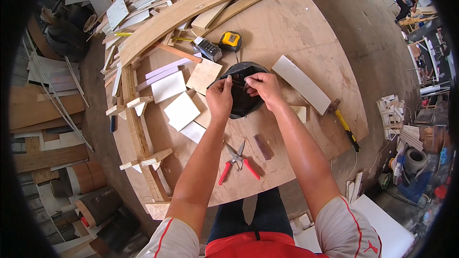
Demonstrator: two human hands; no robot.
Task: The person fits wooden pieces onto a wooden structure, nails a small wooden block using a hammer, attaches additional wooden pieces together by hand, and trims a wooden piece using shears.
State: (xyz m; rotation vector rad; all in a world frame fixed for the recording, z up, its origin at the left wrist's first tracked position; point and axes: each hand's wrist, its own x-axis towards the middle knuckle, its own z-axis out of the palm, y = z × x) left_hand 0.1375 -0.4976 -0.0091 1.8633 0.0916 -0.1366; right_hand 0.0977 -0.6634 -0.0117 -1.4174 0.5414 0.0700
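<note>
Both bare forearms reach forward, the left hand (221, 96) and right hand (264, 88) close together, fingers curled.

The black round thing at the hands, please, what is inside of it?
Inside the black round thing, only dark material with faint marks shows, too unclear to identify. The left hand and right hand cover parts of it.

Red-handled snips (236, 161) open beside dark strip (263, 147), possibly wood; hammer (345, 126) near right table edge (359, 110); 1 yellow tape measure (231, 40).
</note>
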